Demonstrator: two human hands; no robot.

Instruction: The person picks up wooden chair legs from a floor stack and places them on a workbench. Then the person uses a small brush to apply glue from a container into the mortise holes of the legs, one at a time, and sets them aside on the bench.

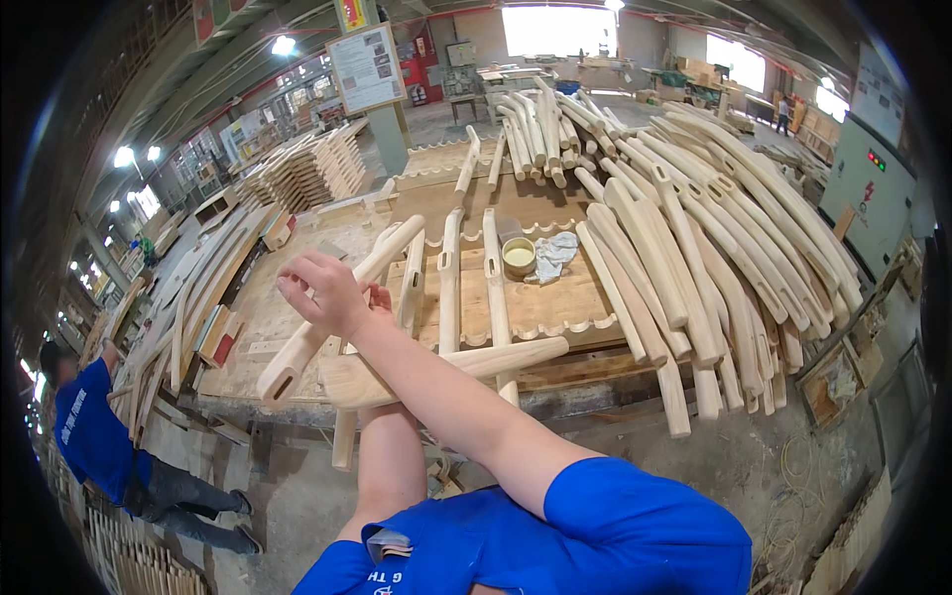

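Observation:
A pale slotted wooden leg slants over the bench, its slotted end toward me at the left. My right hand reaches across my body and lies over its middle, fingers bent past the far side; the palm's underside is hidden. Of my left hand, only some fingertips show beside the same leg, curled against it, the rest hidden behind my right wrist. Under my right forearm and over my left one lies a second wooden leg. Several similar legs, including an upright-lying one, rest on a scalloped wooden rack.
A round tin and a crumpled white cloth sit on the bench. Large piles of wooden legs fill the right side. More lie along the left near a co-worker in blue. A grey electrical cabinet stands far right.

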